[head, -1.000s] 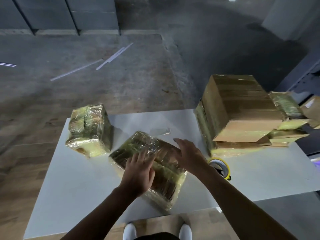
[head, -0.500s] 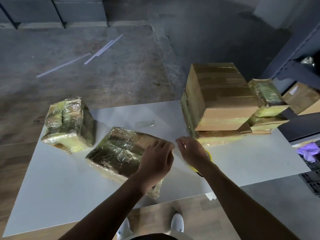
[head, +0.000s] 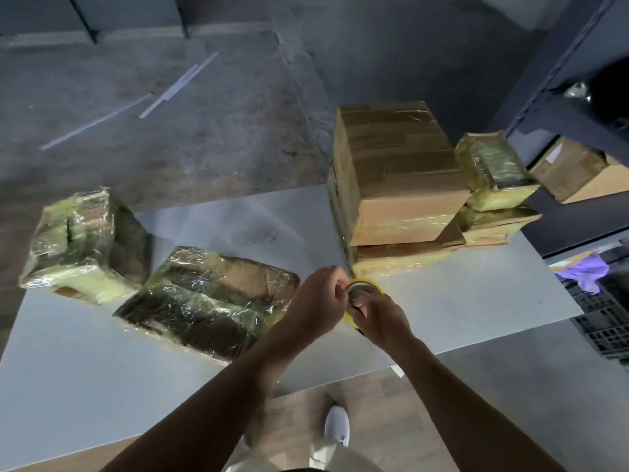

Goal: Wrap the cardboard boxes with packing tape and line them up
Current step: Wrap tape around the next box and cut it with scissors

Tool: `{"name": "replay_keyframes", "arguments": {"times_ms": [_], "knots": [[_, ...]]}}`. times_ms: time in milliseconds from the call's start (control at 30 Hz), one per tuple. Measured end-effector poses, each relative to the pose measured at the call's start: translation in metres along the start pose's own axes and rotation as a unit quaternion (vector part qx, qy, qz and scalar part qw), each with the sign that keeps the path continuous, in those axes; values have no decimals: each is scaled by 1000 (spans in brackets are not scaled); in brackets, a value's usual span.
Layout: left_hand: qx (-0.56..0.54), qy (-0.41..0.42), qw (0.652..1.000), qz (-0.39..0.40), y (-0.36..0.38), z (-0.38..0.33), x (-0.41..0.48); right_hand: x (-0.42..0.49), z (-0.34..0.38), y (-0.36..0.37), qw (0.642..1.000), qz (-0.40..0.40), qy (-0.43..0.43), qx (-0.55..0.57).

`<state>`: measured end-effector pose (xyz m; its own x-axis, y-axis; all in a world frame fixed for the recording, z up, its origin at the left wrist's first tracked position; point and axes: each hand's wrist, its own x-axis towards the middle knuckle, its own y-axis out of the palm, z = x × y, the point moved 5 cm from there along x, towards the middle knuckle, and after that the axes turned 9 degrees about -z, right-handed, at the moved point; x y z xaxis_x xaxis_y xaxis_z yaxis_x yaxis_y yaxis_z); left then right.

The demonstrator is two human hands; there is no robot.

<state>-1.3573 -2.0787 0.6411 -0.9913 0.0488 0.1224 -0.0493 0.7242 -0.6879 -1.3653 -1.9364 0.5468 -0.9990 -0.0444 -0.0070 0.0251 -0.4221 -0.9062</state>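
Over the white table (head: 476, 301), right hand (head: 383, 320) grips tape roll (head: 366, 287), left hand (head: 316, 301) pinches its rim.

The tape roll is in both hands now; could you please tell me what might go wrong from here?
1. The tape roll, gripped by the left hand and right hand, sits just before the tall box stack; a hard pull could knock it.
2. The wrapped box stands at the far left corner of the table and might be nudged off.
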Motion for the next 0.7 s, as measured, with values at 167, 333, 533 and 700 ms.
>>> {"name": "replay_keyframes", "arguments": {"times_ms": [167,333,533,700], "knots": [[-56,-125,990,28,5,10,7,1,-4,19,994,60,-37,-84],[-92,-169,981,19,0,16,9,7,8,22,992,44,-69,-91],[-149,-213,966,-18,-25,32,11,9,34,-29,987,-107,-81,86],[-203,-256,944,-54,-46,41,12,0,79,-66,957,-218,-132,136]]}}
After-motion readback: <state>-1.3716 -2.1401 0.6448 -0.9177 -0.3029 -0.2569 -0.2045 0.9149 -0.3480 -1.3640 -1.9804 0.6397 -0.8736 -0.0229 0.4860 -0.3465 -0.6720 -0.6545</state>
